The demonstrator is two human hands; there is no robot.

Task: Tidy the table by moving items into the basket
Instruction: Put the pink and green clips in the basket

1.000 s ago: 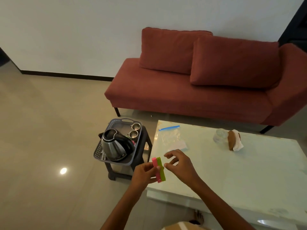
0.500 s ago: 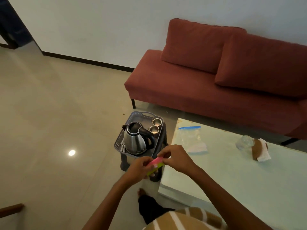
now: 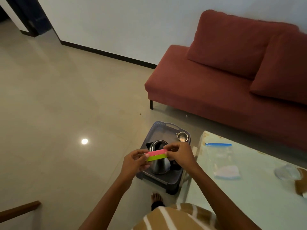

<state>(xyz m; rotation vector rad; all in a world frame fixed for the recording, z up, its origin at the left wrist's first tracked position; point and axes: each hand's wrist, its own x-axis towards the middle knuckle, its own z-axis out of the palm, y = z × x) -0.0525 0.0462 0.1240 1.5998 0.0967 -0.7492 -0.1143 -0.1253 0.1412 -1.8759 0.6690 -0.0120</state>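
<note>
Pinching the pink-green block (image 3: 157, 155) endwise: left hand (image 3: 133, 162), right hand (image 3: 181, 156), over the basket (image 3: 155, 125).

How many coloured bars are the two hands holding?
2: a pink bar stacked on a green bar, both pinched between the left hand and the right hand, above the kettle. Fingers might hide more.

No readable text, label or number shows on anything here.
</note>
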